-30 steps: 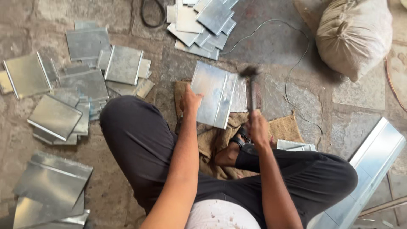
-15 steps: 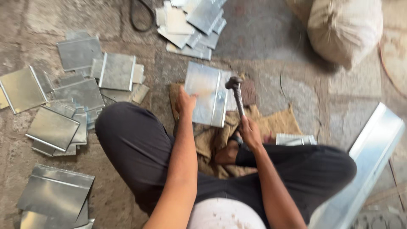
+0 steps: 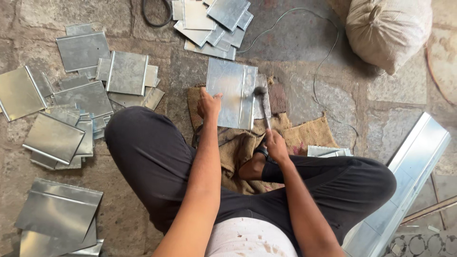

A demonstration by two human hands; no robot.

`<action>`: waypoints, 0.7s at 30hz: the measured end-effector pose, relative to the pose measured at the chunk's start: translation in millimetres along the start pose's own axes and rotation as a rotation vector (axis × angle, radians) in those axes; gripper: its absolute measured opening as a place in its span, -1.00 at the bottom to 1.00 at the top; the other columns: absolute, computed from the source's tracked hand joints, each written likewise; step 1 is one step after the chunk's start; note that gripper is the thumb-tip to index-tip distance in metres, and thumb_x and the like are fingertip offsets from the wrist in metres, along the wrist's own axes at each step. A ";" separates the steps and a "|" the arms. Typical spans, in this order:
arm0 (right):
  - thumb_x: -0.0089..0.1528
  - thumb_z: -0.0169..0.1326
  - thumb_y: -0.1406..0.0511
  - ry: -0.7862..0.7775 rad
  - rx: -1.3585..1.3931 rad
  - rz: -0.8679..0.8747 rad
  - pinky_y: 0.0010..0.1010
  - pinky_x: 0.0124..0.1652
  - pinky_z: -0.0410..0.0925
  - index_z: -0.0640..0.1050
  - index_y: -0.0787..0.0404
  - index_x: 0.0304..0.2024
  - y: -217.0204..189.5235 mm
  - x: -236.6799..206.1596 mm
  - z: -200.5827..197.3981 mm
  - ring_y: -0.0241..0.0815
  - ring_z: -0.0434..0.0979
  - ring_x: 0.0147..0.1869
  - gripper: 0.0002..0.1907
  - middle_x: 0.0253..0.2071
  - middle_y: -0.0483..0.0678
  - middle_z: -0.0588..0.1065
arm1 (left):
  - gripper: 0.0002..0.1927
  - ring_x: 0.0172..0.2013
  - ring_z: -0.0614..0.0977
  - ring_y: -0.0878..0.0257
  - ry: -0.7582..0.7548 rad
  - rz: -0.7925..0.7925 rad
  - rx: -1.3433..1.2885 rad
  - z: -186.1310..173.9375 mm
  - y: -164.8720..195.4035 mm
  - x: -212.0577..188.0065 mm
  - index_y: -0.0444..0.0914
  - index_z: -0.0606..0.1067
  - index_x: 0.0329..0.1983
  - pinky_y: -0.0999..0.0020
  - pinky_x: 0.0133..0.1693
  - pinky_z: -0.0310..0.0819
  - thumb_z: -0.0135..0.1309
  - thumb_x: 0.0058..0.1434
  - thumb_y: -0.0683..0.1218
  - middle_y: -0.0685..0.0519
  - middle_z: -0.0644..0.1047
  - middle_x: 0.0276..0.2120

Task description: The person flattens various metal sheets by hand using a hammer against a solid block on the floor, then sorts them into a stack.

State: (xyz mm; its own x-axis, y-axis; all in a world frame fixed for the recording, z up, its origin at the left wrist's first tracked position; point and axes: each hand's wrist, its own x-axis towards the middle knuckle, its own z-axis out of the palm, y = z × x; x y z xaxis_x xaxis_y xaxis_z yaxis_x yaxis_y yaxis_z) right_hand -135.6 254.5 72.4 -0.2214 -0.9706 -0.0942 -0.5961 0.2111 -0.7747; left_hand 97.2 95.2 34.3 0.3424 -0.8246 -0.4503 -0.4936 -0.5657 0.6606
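We see a floor of worn grey stone slabs in even daylight. A stuffed pale sack sits at top right, and brown burlap lies spread over the stones.

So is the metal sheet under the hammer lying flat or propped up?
Flat: the metal sheet lies on burlap, left hand pressing its edge, hammer on its raised seam.

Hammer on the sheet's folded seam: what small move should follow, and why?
Probably lift the hammer and strike slightly further along the seam. Its head sits on the raised fold of the metal sheet, which the left hand pins flat while the right hand grips the handle.
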 end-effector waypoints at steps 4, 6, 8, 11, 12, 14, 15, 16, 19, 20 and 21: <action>0.45 -0.26 -0.08 -0.034 0.248 0.218 -0.52 -0.69 0.15 0.39 0.12 -0.30 -22.4 -1.5 -28.3 -0.44 0.23 -0.65 -0.51 -0.60 -0.23 0.33 | -0.34 -0.12 0.67 -0.10 0.079 0.050 -0.015 3.9 0.6 7.8 -0.16 0.34 0.25 -0.02 -0.19 0.53 0.29 0.18 0.15 -0.14 0.63 -0.07; 0.44 -0.23 -0.06 0.051 0.419 0.097 -0.51 -0.73 0.14 0.39 0.12 -0.31 -35.0 -3.4 -46.0 -0.43 0.22 -0.68 -0.54 -0.61 -0.22 0.34 | -0.32 -0.12 0.67 -0.10 0.077 0.053 -0.001 7.0 3.8 13.9 -0.16 0.34 0.24 -0.02 -0.19 0.53 0.31 0.14 0.16 -0.14 0.63 -0.08; 0.47 -0.23 -0.05 0.100 0.574 -0.104 -0.54 -0.72 0.11 0.36 0.12 -0.29 -38.5 -5.2 -52.9 -0.46 0.19 -0.67 -0.55 -0.60 -0.23 0.28 | -0.29 -0.12 0.66 -0.10 0.080 0.033 0.018 7.6 9.6 20.3 -0.17 0.34 0.24 -0.02 -0.21 0.52 0.33 0.13 0.17 -0.15 0.63 -0.10; 0.48 -0.21 -0.04 0.135 0.715 -0.286 -0.56 -0.70 0.06 0.36 0.11 -0.32 -24.9 -6.7 -36.3 -0.47 0.16 -0.66 -0.55 -0.61 -0.23 0.24 | -0.25 -0.19 0.75 0.00 0.026 -0.010 -0.034 7.3 18.1 27.0 -0.20 0.31 0.26 0.05 -0.24 0.61 0.29 0.08 0.15 -0.08 0.65 -0.11; 0.48 -0.20 -0.03 0.119 0.706 -0.300 -0.55 -0.71 0.07 0.38 0.11 -0.40 -17.5 -5.7 -25.0 -0.47 0.16 -0.68 -0.51 -0.64 -0.23 0.23 | -0.26 -0.20 0.75 0.00 0.010 -0.020 -0.039 6.7 20.2 27.6 -0.20 0.30 0.28 0.05 -0.25 0.61 0.28 0.10 0.14 -0.08 0.66 -0.12; 0.49 -0.24 -0.03 0.091 0.349 -0.180 -0.51 -0.65 0.07 0.38 0.11 -0.46 -5.3 -3.8 -4.6 -0.42 0.18 -0.65 -0.46 -0.66 -0.20 0.23 | -0.26 -0.23 0.77 0.00 -0.023 -0.049 -0.049 5.1 22.7 26.7 -0.22 0.29 0.32 0.05 -0.27 0.60 0.26 0.14 0.11 -0.08 0.67 -0.15; 0.50 -0.28 -0.03 0.078 -0.002 -0.046 -0.48 -0.57 0.07 0.38 0.10 -0.45 -2.7 -1.9 1.9 -0.38 0.19 -0.60 -0.46 -0.64 -0.16 0.24 | -0.31 -0.22 0.72 -0.03 0.033 -0.004 -0.005 4.6 23.3 26.0 -0.22 0.33 0.25 0.05 -0.28 0.54 0.30 0.14 0.12 -0.10 0.66 -0.15; 0.46 -0.24 -0.04 0.033 -0.014 0.057 -0.47 -0.57 0.10 0.42 0.09 -0.45 -2.7 0.0 4.5 -0.38 0.21 -0.59 -0.48 -0.64 -0.17 0.26 | -0.35 -0.21 0.68 -0.06 0.090 0.049 0.036 4.2 23.3 25.0 -0.21 0.36 0.18 0.06 -0.30 0.49 0.34 0.13 0.12 -0.11 0.65 -0.15; 0.40 -0.16 -0.06 -0.027 0.056 0.186 -0.48 -0.59 0.16 0.47 0.07 -0.40 -20.3 5.8 -12.3 -0.40 0.24 -0.58 -0.54 -0.62 -0.21 0.30 | -0.40 -0.30 0.63 -0.03 0.144 0.136 0.081 3.6 23.8 25.2 -0.23 0.39 0.09 0.13 -0.39 0.34 0.37 0.12 0.10 -0.14 0.62 -0.19; 0.41 -0.17 -0.06 -0.021 0.141 0.149 -0.49 -0.60 0.16 0.45 0.08 -0.38 -29.5 6.6 -26.0 -0.40 0.23 -0.59 -0.54 -0.60 -0.23 0.29 | -0.41 -0.35 0.63 0.00 0.132 0.127 0.091 4.2 23.3 25.6 -0.24 0.39 0.09 0.17 -0.42 0.30 0.37 0.12 0.08 -0.14 0.61 -0.21; 0.43 -0.18 -0.06 -0.015 0.230 0.136 -0.50 -0.62 0.15 0.42 0.08 -0.35 -38.5 3.9 -39.3 -0.41 0.22 -0.60 -0.55 -0.59 -0.25 0.27 | -0.41 -0.40 0.61 0.08 0.109 0.100 0.068 4.5 22.0 26.3 -0.26 0.37 0.10 0.23 -0.46 0.34 0.35 0.14 0.07 -0.11 0.61 -0.23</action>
State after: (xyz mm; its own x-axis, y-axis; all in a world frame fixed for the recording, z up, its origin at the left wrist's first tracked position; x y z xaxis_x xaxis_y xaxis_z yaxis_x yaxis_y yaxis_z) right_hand -143.9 247.1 126.4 -0.2750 -0.9371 -0.2149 -0.3700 0.3095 -0.8759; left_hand 91.8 61.0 34.3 0.3719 -0.8735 -0.3141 -0.5811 -0.4829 0.6551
